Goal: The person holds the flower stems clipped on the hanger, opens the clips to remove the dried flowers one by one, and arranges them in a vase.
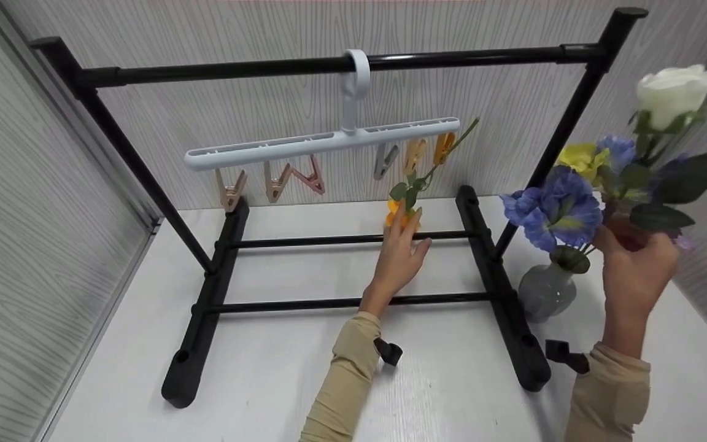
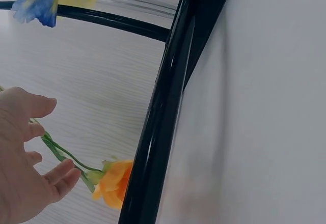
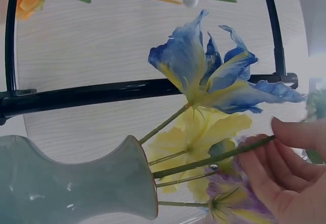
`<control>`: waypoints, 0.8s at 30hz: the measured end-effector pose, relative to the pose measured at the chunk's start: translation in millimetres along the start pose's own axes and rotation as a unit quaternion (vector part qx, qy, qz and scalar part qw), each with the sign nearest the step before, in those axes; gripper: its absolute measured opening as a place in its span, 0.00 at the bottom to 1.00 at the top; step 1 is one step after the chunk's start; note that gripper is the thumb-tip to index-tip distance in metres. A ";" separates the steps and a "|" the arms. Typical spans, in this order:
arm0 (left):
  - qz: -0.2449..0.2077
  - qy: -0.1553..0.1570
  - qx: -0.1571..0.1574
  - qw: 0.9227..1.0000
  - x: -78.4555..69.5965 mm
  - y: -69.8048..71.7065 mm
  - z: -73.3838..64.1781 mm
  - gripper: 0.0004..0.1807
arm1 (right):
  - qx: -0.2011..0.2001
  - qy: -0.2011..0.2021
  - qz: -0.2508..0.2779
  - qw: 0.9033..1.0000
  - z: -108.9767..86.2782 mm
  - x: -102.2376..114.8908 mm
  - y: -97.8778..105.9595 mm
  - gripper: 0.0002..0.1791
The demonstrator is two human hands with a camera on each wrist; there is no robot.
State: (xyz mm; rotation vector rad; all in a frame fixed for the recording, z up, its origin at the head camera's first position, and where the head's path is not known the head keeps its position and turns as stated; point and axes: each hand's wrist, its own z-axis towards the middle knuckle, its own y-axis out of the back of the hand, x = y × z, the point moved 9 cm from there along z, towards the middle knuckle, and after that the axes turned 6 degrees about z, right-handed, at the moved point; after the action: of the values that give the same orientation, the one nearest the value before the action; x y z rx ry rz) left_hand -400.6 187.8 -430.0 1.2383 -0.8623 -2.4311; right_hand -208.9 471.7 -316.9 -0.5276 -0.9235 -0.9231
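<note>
An orange flower point(image 2: 114, 184) hangs head down, its stem caught in the orange clothespin point(image 1: 444, 148) at the right end of a pale blue hanger point(image 1: 267, 150). My left hand point(image 1: 396, 259) is beside that bloom, its fingers loosely spread and the thumb apart. At the right, my right hand point(image 1: 641, 265) pinches a green stem point(image 3: 219, 159) between thumb and fingers, below a white rose point(image 1: 672, 95). The stem's lower end is inside the grey-green vase point(image 1: 547, 294). Blue point(image 1: 553, 205), yellow point(image 1: 579, 159) and purple flowers crowd around this hand in the same vase.
A black rack point(image 1: 231, 69) carries the hanger on its top bar, with two low crossbars near the table point(image 1: 304, 380). Several other clothespins, pink point(image 1: 310, 177), grey point(image 1: 385, 162) and yellow-orange point(image 1: 415, 155), hang from the hanger. Patterned grey panels point(image 1: 53, 245) enclose the back and sides.
</note>
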 end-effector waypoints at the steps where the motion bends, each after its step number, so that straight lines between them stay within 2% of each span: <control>1: 0.006 0.001 0.001 1.000 0.6 0.5 0.4 0.33 | 0.020 -0.005 -0.031 0.999 0.1 -2.4 -2.6 0.03; 4: 0.002 0.007 0.000 1.000 3.3 3.3 1.3 0.34 | 0.094 -0.027 -0.106 0.990 -0.9 -10.5 -10.6 0.07; 7: -0.011 0.015 -0.003 1.000 4.4 5.9 2.5 0.34 | 0.168 -0.041 -0.180 0.968 -3.1 -17.3 -17.7 0.12; 11: -0.014 0.023 -0.003 1.000 3.0 4.6 4.8 0.35 | 0.233 -0.003 -0.251 0.939 -7.0 -16.7 -24.8 0.17; 13: -0.012 0.022 -0.002 1.000 2.2 2.3 6.4 0.34 | 0.251 0.016 -0.270 0.929 -9.4 -14.8 -26.2 0.19; 15: -0.015 0.022 -0.002 1.000 2.6 0.0 8.2 0.34 | 0.279 0.017 -0.282 0.918 -12.9 -14.4 -26.4 0.19; 21: -0.017 0.033 -0.012 0.999 9.7 -1.5 13.0 0.34 | 0.380 0.006 -0.306 0.873 -24.9 -14.3 -24.0 0.19; 24: -0.010 0.043 -0.015 0.999 16.0 -0.5 13.1 0.35 | 0.398 0.012 -0.317 0.861 -29.7 -8.5 -21.1 0.21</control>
State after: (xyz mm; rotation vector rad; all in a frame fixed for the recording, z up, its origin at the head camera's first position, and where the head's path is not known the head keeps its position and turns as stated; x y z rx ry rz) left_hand -420.7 185.4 -434.6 1.3361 -0.7913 -2.3789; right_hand -216.2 442.8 -339.5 0.5375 -1.3823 -1.0135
